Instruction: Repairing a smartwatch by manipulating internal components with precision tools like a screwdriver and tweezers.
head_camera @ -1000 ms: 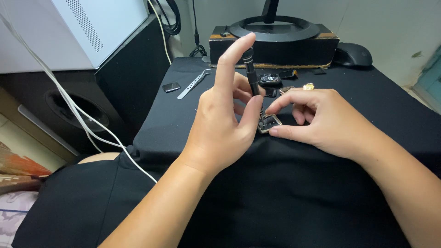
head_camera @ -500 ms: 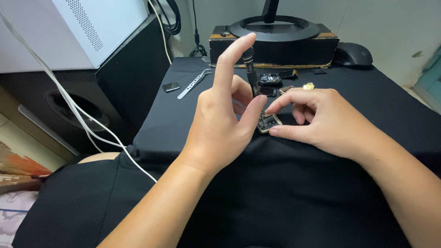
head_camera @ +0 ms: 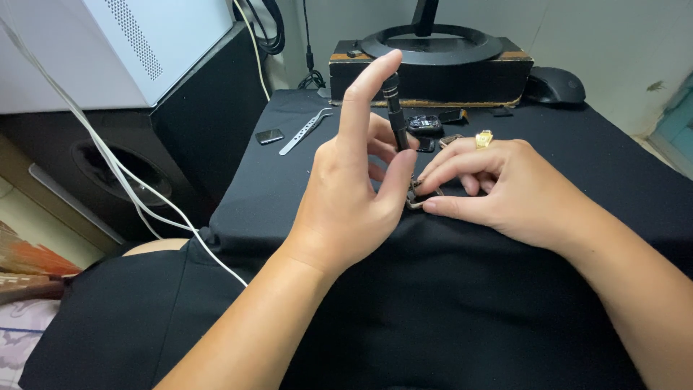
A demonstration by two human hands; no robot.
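Note:
My left hand [head_camera: 354,195] holds a thin black screwdriver [head_camera: 394,108] upright, index finger resting on its top cap and thumb beside the shaft. The tip points down into a small metal part [head_camera: 421,196] on the black cloth [head_camera: 505,318]. My right hand [head_camera: 505,188] pinches that small part between thumb and fingers, holding it against the cloth. Most of the part is hidden by my fingers.
Metal tweezers [head_camera: 303,131] and a small dark chip [head_camera: 268,136] lie at the back left. A black watch body [head_camera: 424,124] and a gold piece [head_camera: 483,139] sit behind my hands. A round black stand [head_camera: 432,45] on a box, a mouse [head_camera: 554,85], white cables [head_camera: 137,195].

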